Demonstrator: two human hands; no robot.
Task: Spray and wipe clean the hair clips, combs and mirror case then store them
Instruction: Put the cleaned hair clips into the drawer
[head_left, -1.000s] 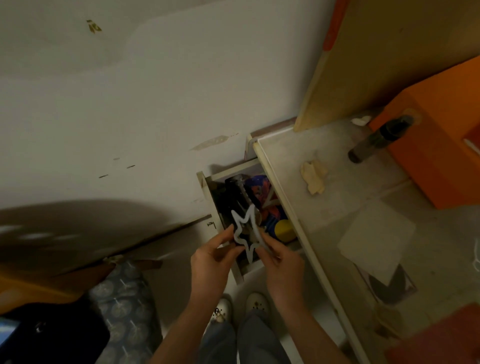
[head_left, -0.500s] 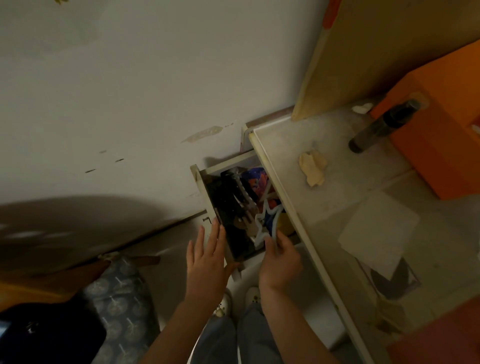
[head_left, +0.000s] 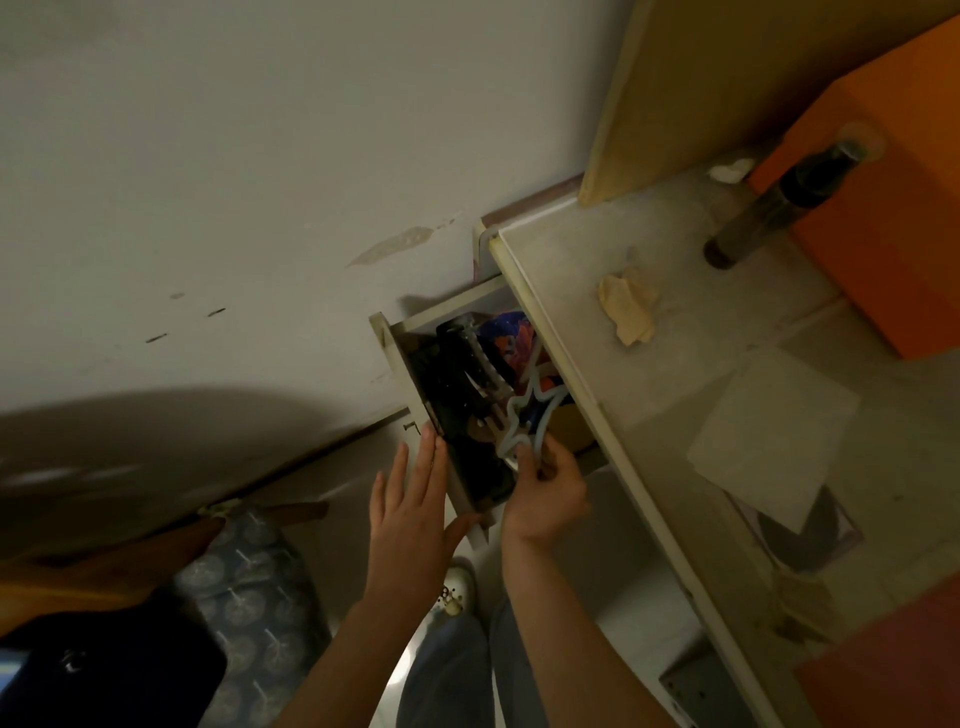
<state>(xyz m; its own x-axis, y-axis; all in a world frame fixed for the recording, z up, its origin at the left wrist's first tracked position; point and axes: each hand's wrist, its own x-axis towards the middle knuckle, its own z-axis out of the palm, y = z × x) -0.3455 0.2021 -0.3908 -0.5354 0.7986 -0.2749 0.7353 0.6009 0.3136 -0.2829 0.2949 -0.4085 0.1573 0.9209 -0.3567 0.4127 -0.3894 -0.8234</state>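
A pale blue star-shaped hair clip (head_left: 524, 415) is pinched in my right hand (head_left: 545, 491) over the open drawer (head_left: 395, 353) under the desk edge. Its far points lie inside the drawer among dark combs (head_left: 457, 384) and a blue-and-orange item (head_left: 511, 335). My left hand (head_left: 413, 512) lies flat with straight fingers against the drawer's front panel. A dark spray bottle (head_left: 779, 208) lies on the desk (head_left: 701, 338) by an orange box, and a crumpled yellowish cloth (head_left: 628, 306) sits near the desk's left edge.
An orange box (head_left: 893, 218) stands at the desk's back right. A sheet of paper (head_left: 774, 436) partly covers a dark flat item (head_left: 815, 525). A patterned cushion (head_left: 244, 571) and a dark bag (head_left: 104, 670) are at the lower left. My shoe (head_left: 457, 587) is below.
Both hands held the star clip above the drawer; my left hand let go and moved to the drawer front, while my right hand lowered the clip into the drawer.
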